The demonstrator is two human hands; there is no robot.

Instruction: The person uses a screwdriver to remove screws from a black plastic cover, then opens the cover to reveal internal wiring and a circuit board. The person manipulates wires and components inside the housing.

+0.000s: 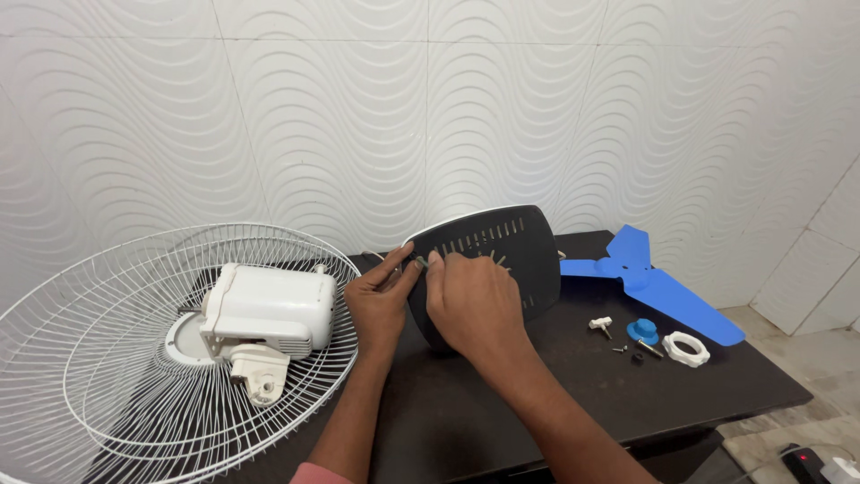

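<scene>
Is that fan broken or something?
It looks taken apart, not visibly broken. The blue blade lies loose on the dark table, the white wire guard hangs over its left edge, and both hands hold the black cover.

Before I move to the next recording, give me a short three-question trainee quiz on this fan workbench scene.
1. True or false: both hands touch the black vented cover.
2. Which lies nearest the blue fan blade? A) white wire guard B) white ring nut C) white motor housing
3. Fill in: the motor housing rests inside the white wire ____.

Key
1. True: the left hand and the right hand both have a grip on the cover's upper left edge, which stands tilted on the dark table.
2. B: the ring nut sits just below the blade, beside a blue cap and small screws.
3. guard.
</scene>
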